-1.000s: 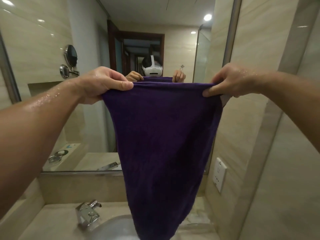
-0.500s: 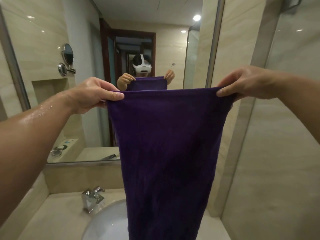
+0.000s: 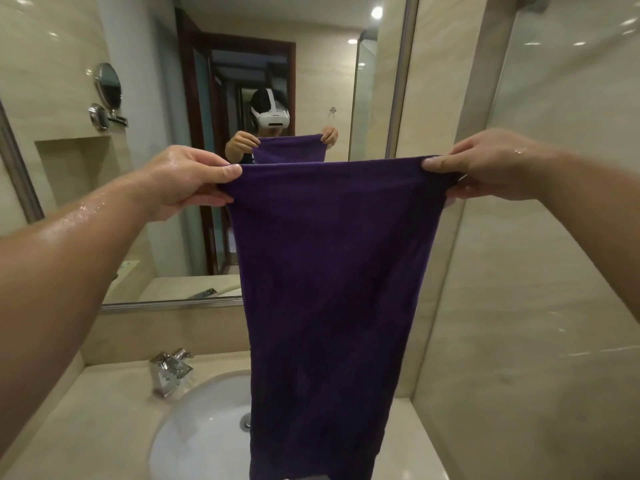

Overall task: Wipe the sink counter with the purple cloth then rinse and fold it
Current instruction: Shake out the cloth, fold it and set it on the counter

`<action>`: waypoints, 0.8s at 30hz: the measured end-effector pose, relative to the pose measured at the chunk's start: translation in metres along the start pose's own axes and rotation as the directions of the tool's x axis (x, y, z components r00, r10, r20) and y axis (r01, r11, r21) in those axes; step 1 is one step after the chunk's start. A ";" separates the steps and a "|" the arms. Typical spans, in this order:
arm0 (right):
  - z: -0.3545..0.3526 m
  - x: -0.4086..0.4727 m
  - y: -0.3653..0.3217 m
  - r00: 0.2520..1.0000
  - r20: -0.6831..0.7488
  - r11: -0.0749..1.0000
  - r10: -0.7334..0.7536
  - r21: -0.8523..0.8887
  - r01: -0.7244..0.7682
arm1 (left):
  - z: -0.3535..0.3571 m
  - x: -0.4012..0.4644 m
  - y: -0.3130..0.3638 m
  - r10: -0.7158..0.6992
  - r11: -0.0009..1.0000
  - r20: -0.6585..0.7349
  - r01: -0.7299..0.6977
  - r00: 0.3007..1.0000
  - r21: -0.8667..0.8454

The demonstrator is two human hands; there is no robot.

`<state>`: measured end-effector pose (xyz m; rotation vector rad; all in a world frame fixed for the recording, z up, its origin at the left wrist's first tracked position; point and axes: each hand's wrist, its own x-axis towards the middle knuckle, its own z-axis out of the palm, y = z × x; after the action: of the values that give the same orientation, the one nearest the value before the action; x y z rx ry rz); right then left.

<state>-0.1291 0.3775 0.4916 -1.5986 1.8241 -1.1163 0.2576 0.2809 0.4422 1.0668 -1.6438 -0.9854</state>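
Left hand [image 3: 188,183] and right hand [image 3: 485,168] each pinch a top corner of the cloth [image 3: 325,289], now lowered and spread wider than before, hanging over the sink [image 3: 194,441]. Folding appears imminent.

Centre: purple cloth [image 3: 332,289] hangs as a wide curtain over the sink basin [image 3: 194,441], blocking the basin's right half and the counter's back edge behind it
Left: chrome faucet [image 3: 171,370] stands at the basin's back rim; bare counter [image 3: 90,420] lies open in front of it
Right: tiled side wall [image 3: 540,306] closes off the counter's right edge; only a narrow strip stays free beside the cloth
Back: mirror [image 3: 156,168] bounds reach
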 end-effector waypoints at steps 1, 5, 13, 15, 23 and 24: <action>-0.002 0.004 0.004 0.999 -0.048 0.999 -0.017 -0.046 0.015 | 0.006 0.004 0.000 0.022 0.999 -0.041 -0.020 0.999 0.046; -0.006 0.037 0.023 0.981 -0.174 0.981 -0.087 -0.187 0.054 | 0.033 0.018 0.001 0.079 0.983 -0.137 -0.054 0.987 0.177; -0.021 0.102 0.040 0.964 -0.244 0.992 -0.108 -0.096 0.087 | 0.085 0.051 0.015 0.106 0.969 -0.308 -0.028 0.946 0.247; -0.027 0.107 0.042 0.947 -0.294 0.990 -0.129 -0.095 0.105 | 0.094 0.053 0.024 0.137 0.963 -0.332 -0.047 0.933 0.266; -0.052 0.072 0.053 0.947 -0.297 0.992 -0.124 -0.035 0.119 | 0.116 0.009 0.038 0.181 0.943 -0.278 -0.086 0.943 0.322; -0.054 0.063 0.056 0.952 -0.283 0.993 -0.116 -0.035 0.111 | 0.118 -0.001 0.037 0.174 0.942 -0.267 -0.082 0.948 0.324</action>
<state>-0.2174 0.3311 0.4859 -1.6407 1.9436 -1.4506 0.1376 0.3095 0.4454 1.2282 -1.6272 -0.4624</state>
